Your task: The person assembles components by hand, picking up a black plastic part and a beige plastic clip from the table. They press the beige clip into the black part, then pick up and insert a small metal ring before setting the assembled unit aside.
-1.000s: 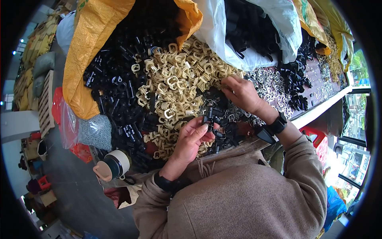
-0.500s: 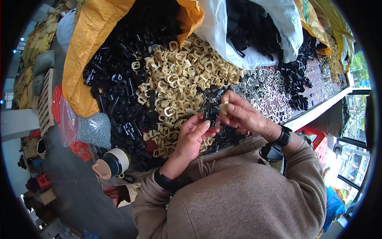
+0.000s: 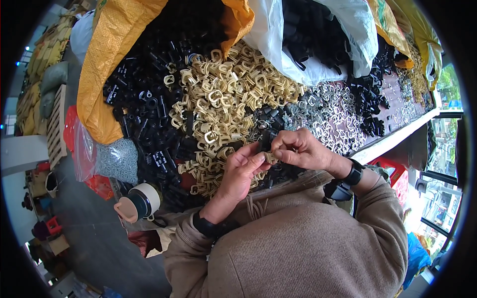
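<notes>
– "Beige between the fingertips! Pinches a small clip point(image 3: 271, 158) in the right hand point(image 3: 304, 150), with thumb and forefinger pressed close."

– "And on the left?"

– "Grips a black part point(image 3: 266, 140) in the left hand point(image 3: 238, 171), with thumb turned toward the clip. Holds both hands almost together, low and central, just in front of the piles."

– "Joined together?"

– "Cannot tell! Too small, and partly hidden behind the fingers."

– "What about beyond the hands?"

– "Piled thick with beige clips point(image 3: 223, 102), tangled every which way. Over to the left, strewn with black fittings point(image 3: 149, 107), right beside a yellow sack point(image 3: 104, 74). Off to the right, littered with silvery metal clips point(image 3: 338, 119)."

– "And farther back?"

– "Gaping open: a white sack point(image 3: 268, 44), stuffed with dark pieces point(image 3: 315, 30)."

– "Lower left?"

– "Near the left forearm, a cup point(image 3: 150, 198) in cream and dark green, with a clear bag point(image 3: 118, 163) of small greyish pieces just behind. And on the right wrist, a black watch point(image 3: 355, 172)!"
</notes>
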Demonstrator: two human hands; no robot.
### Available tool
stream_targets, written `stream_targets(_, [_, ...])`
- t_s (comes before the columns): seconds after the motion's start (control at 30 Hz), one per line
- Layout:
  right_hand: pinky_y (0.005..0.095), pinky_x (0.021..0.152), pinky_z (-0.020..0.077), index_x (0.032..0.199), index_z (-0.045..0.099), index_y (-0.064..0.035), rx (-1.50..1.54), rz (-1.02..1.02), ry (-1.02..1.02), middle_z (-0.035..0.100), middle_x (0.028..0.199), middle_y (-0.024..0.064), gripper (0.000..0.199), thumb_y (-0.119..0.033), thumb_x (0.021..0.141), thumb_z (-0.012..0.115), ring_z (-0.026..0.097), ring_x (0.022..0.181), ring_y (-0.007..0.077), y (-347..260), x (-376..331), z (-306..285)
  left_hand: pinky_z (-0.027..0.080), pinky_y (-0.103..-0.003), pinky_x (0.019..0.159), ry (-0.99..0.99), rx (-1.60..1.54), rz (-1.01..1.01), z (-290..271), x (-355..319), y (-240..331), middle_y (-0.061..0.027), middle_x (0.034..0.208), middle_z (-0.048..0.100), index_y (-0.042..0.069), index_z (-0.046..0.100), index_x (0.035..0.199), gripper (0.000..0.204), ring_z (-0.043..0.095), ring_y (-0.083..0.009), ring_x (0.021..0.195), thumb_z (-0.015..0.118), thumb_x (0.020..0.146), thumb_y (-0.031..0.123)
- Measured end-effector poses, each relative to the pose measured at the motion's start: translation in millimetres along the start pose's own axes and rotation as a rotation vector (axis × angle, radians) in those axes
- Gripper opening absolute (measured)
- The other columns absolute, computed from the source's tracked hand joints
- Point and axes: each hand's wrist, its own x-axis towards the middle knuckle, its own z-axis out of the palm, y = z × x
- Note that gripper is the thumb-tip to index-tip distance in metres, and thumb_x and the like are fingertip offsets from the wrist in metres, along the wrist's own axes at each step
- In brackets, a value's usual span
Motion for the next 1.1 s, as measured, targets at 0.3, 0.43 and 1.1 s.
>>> stream_targets(0.3, [0.0231, 0.049, 0.0415, 0.080, 0.052, -0.0016, -0.401, 0.015, -0.144, 0.055, 0.066, 0.0062, 0.009, -0.011, 0.078, 0.054, 0.054, 0.056, 0.0110, -15.7, 2.4, 2.1, 0.047, -0.023, 0.069, 0.056, -0.028, -0.017, -0.6, 1.7, -4.1, -0.0047, 0.091, 0.057, 0.000, 0.047, 0.107, 0.029, 0.056, -0.0103, 0.079, 0.053, 0.081, 0.012])
stream_targets(0.43, [0.0233, 0.046, 0.0410, 0.082, 0.052, -0.0022, -0.501, -0.204, -0.049, 0.055, 0.064, 0.0060, 0.012, -0.014, 0.080, 0.054, 0.054, 0.055, 0.0112, -3.1, 1.3, 5.0, 0.047, -0.023, 0.069, 0.058, -0.036, 0.000, -3.9, 1.8, -4.5, -0.0054, 0.091, 0.057, 0.000, 0.047, 0.107, 0.029, 0.057, -0.0117, 0.079, 0.052, 0.081, 0.012])
stream_targets(1.1, [0.0184, 0.054, 0.0373, 0.083, 0.046, -0.0023, 0.022, 0.093, 0.008, 0.045, 0.066, -0.0019, 0.018, -0.020, 0.084, 0.049, 0.043, 0.059, 0.0041, 3.7, 0.4, 3.2, 0.048, -0.023, 0.066, -0.031, -0.112, -0.085, -4.4, 0.4, -0.8, -0.0077, 0.090, 0.059, -0.001, 0.048, 0.108, 0.033, 0.059, -0.0154, 0.075, 0.055, 0.079, 0.013])
